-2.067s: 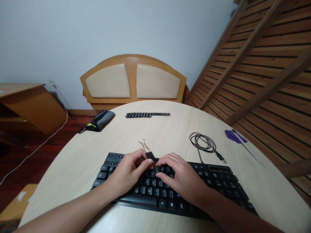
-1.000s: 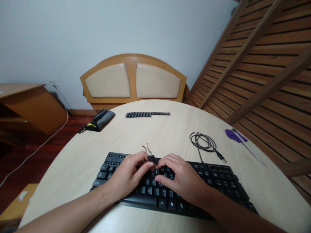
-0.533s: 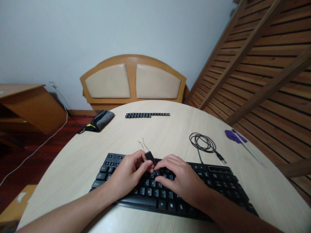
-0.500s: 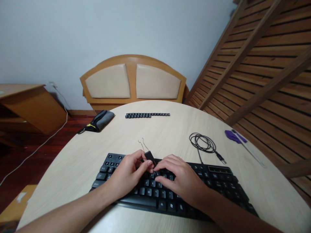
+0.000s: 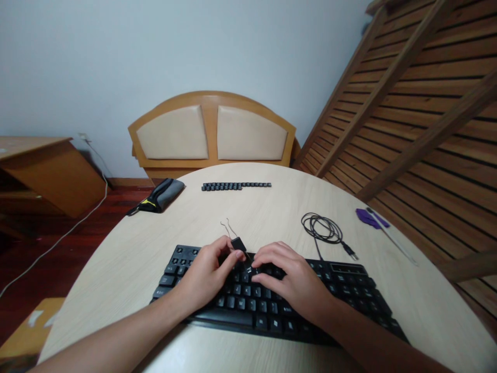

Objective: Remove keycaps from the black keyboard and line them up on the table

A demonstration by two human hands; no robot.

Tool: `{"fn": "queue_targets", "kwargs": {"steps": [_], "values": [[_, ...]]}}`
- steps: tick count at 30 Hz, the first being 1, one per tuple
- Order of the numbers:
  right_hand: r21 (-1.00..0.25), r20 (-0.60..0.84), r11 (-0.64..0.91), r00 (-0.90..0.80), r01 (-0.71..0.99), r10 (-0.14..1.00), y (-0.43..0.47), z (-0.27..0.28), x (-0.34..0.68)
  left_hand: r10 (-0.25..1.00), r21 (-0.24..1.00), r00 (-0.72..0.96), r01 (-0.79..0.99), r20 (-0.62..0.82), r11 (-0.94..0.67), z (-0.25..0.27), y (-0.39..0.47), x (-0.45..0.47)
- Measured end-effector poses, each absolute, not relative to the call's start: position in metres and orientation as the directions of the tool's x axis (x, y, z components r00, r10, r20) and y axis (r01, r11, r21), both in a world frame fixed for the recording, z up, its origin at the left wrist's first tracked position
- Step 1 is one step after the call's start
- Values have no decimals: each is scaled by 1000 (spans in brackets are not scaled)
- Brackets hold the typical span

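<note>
From the head camera, a black keyboard (image 5: 272, 300) lies on the round table (image 5: 116, 259). The left hand (image 5: 205, 274) pinches a small wire key puller (image 5: 236, 242) above the upper key rows. The right hand (image 5: 291, 280) rests on the keys just beside it, fingers curled down. A coiled cable (image 5: 322, 230) lies behind, and a row of loose keycaps (image 5: 236, 185) sits farther back.

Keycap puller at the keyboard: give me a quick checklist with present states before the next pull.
1. Keycap puller gripped in left hand: ok.
2. Right hand resting on keyboard, steadying it: ok.
3. Puller wires hooked under a key: not ok; wire ends point up, clear of the keys.
4. Row of removed keycaps lined up at far table edge: ok.
5. Coiled cable clear of both hands: ok.
</note>
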State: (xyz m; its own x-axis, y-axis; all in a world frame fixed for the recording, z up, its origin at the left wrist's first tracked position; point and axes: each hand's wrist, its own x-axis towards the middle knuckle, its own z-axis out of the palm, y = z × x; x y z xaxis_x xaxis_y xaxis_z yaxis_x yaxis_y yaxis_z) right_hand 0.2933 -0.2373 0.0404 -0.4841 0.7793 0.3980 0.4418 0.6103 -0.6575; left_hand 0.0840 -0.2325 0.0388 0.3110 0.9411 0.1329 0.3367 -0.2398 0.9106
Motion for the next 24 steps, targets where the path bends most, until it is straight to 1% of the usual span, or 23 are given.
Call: {"fn": "queue_targets", "kwargs": {"steps": [5,8,10,14,16,20,24], "values": [[-700,337,478,-345,531,876,-230,49,297,935,860,329,432,131,-273,41,-232,84],[-677,307,430,-302,597,902,-217,60,302,936,855,333,447,112,-262,42,-233,85],[-628,286,421,-308,655,907,-202,70,304,936,856,334,446,110,-260,42,-233,85],[-460,348,456,-318,762,882,-155,87,304,934,853,340,449,112,-266,42,-232,85],[-389,325,424,-309,818,894,-127,90,301,933,851,342,451,112,-267,41,-231,84],[-343,284,338,-246,877,927,-76,85,289,932,841,344,465,116,-276,39,-230,84],[-290,245,276,-208,917,947,-45,72,272,935,839,341,478,97,-261,40,-231,85]]}}
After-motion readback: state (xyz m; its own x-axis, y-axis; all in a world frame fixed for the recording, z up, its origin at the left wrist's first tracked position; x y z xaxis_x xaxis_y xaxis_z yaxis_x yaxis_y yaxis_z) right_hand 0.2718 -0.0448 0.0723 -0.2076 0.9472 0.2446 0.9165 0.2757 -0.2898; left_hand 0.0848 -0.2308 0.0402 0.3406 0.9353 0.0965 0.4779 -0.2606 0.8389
